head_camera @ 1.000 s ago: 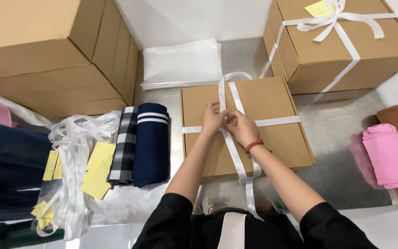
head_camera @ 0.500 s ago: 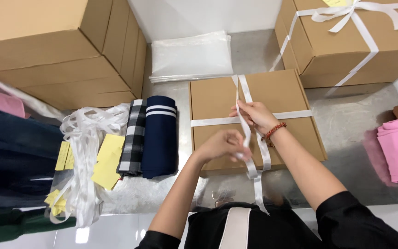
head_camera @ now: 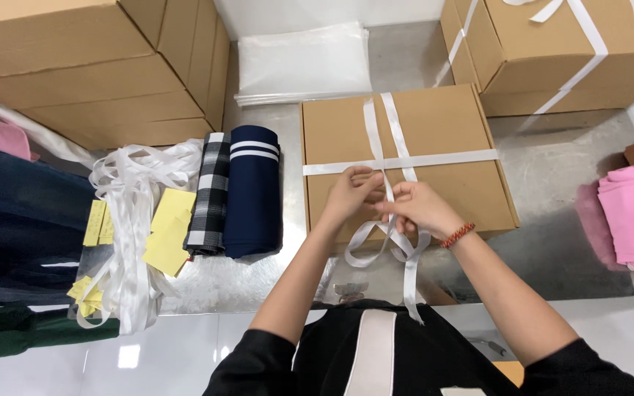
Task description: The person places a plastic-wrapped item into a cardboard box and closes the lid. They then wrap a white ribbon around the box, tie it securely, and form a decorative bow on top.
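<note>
Ribboned brown box [head_camera: 434,139] centre — brown boxes [head_camera: 89,66] left, another [head_camera: 574,51] upper right.

The box [head_camera: 434,132] is made of matt brown cardboard and is bound with glossy white satin ribbon [head_camera: 383,158]. A smooth, dully reflective metal table [head_camera: 552,147] is seen beneath, and clear plastic bags [head_camera: 302,62] look shiny.

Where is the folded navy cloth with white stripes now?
In the head view, the navy cloth lies left of the ribboned box, beside the checked cloth.
</note>
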